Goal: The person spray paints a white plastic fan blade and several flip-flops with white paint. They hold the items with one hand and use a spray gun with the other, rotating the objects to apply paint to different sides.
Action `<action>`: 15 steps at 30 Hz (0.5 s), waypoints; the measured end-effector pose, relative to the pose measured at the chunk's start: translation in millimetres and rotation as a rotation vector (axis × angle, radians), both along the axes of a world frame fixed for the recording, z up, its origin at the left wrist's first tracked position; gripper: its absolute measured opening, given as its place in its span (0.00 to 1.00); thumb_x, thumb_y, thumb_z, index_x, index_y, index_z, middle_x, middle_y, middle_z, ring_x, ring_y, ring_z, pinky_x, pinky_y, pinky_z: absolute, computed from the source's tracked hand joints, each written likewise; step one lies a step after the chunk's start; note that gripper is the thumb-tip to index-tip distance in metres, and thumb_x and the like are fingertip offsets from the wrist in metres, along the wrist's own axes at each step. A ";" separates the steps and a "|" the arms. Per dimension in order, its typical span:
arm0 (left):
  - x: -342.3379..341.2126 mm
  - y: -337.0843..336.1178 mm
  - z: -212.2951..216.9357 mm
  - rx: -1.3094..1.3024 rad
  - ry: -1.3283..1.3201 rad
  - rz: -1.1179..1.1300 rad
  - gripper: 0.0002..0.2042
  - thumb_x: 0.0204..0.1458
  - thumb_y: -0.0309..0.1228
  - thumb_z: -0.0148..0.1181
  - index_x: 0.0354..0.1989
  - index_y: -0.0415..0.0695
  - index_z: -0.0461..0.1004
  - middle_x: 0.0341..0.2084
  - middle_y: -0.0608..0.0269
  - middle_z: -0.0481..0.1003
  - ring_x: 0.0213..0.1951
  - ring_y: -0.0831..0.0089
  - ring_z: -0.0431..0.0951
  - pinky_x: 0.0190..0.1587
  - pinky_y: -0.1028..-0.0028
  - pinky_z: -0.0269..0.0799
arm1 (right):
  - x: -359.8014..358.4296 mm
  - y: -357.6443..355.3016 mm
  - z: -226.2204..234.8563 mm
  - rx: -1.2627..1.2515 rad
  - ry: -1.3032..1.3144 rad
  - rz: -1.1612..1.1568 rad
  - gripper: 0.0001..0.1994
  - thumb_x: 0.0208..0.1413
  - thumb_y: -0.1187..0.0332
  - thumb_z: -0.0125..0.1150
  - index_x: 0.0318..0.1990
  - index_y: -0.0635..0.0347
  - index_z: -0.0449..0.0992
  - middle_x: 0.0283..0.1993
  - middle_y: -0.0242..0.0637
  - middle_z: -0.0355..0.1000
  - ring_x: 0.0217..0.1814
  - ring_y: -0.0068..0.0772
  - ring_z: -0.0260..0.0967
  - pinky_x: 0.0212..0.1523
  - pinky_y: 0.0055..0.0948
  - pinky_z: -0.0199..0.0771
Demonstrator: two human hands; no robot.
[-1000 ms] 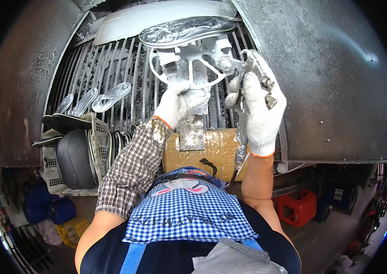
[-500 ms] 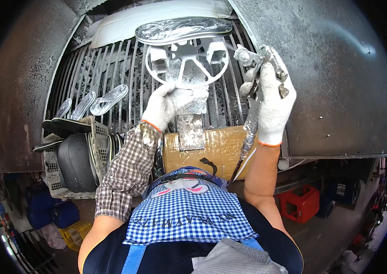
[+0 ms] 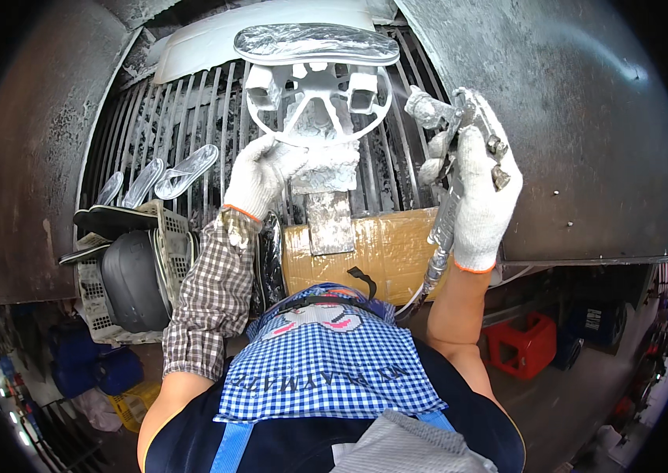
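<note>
My right hand (image 3: 485, 185), in a white knit glove, is wrapped round a crusted metal spray gun (image 3: 450, 130). Its nozzle points left, and a faint mist shows before it. My left hand (image 3: 257, 175), also gloved, is at the near left rim of a white-coated spoked wheel (image 3: 316, 118). Its thumb and fingers are apart with nothing between them; whether they touch the rim, I cannot tell. Two square tube supports rise from the wheel. Across them lies a glossy, dark shoe sole (image 3: 316, 44) with a pale edge. A crusted block (image 3: 326, 167) stands under the wheel.
Slatted metal bars (image 3: 227, 110) run beneath the wheel, between dark metal walls (image 3: 586, 158). Several clear sole-shaped pieces (image 3: 186, 172) lie at left. A crate (image 3: 170, 236) holds dark soles. A taped cardboard box (image 3: 389, 244) is before me, and a red stool (image 3: 521, 344) stands lower right.
My left hand has slid left along the wheel's near side, its thumb and fingers spreading. The right hand with the spray gun has shifted slightly right and nearer. The sole appears slightly farther away.
</note>
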State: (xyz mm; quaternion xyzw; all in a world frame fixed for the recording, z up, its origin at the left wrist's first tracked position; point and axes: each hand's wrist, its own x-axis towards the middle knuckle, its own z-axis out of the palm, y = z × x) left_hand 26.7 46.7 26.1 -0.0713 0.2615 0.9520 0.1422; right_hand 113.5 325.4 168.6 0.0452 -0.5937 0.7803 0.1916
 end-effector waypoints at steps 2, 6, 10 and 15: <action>-0.7 -4.9 1.5 -0.034 0.018 -0.006 0.13 0.62 0.28 0.56 0.47 0.27 0.71 0.49 0.32 0.77 0.50 0.42 0.82 0.57 0.48 0.82 | 2.2 -2.6 3.9 -0.051 -0.029 -0.047 0.21 0.70 0.71 0.57 0.67 0.67 0.70 0.37 0.34 0.77 0.29 0.17 0.71 0.30 0.20 0.74; -10.3 -17.2 -12.8 -0.030 -0.030 0.087 0.12 0.61 0.28 0.57 0.44 0.29 0.73 0.47 0.33 0.78 0.50 0.42 0.82 0.57 0.45 0.80 | -0.2 8.7 0.8 -0.077 -0.023 -0.075 0.21 0.70 0.70 0.58 0.68 0.67 0.69 0.37 0.35 0.77 0.30 0.17 0.71 0.30 0.20 0.75; -14.9 -32.8 -17.9 -0.047 0.000 0.064 0.12 0.60 0.27 0.58 0.44 0.29 0.73 0.48 0.32 0.78 0.51 0.41 0.81 0.58 0.44 0.80 | 1.7 11.8 2.2 -0.072 -0.039 -0.172 0.21 0.71 0.70 0.57 0.68 0.68 0.69 0.40 0.37 0.78 0.30 0.16 0.71 0.30 0.19 0.76; -24.5 -50.2 -24.9 -0.063 0.004 0.137 0.12 0.58 0.28 0.61 0.42 0.29 0.75 0.48 0.33 0.78 0.52 0.40 0.80 0.59 0.44 0.79 | 16.6 9.1 7.4 -0.066 -0.057 -0.137 0.20 0.71 0.72 0.55 0.67 0.68 0.70 0.41 0.38 0.79 0.31 0.17 0.71 0.30 0.19 0.75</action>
